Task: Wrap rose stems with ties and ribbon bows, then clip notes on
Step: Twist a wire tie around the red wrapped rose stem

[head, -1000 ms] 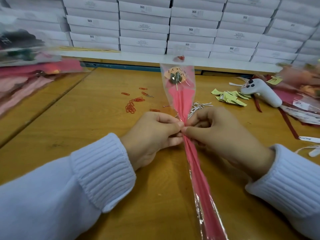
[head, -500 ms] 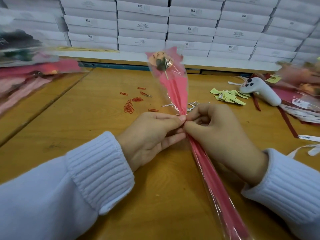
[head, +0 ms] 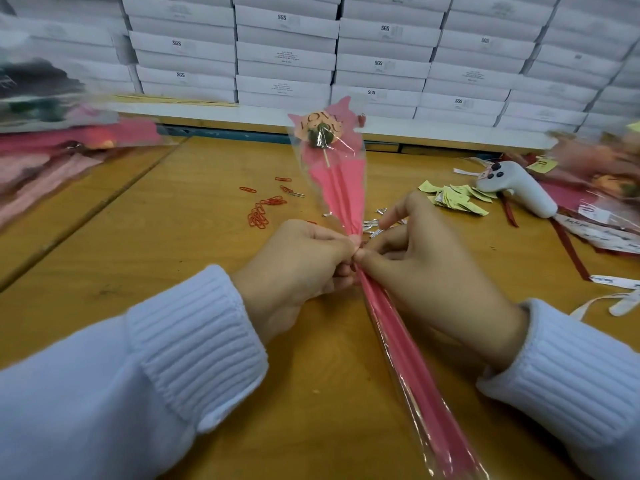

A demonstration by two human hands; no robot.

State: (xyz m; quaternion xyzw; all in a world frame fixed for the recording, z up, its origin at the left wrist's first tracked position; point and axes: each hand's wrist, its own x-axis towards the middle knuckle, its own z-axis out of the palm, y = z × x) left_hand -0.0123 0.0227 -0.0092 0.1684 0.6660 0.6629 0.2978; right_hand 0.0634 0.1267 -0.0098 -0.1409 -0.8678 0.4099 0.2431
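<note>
My left hand (head: 304, 268) and right hand (head: 426, 271) pinch the wrapped rose (head: 341, 188) at its neck, fingertips closed tight on it, bloom pointing away; whether a tie is on, I cannot tell; no bow or note shows; beyond lie spare ties (head: 372, 225), paper clips (head: 258, 216), notes (head: 457, 199).

SGS: printed small on the front of many white boxes (head: 284, 53) in the stack at the back.
Fine print: some box labels carry smaller lines, too small to read.
LOVE: dark letters on the round tag (head: 320, 123) inside the wrapped rose (head: 341, 188); the line below is partly hidden.
Yellow notes (head: 457, 199): nothing readable.
White paper strips (head: 595, 233): dark handwriting, too blurred to read.
</note>
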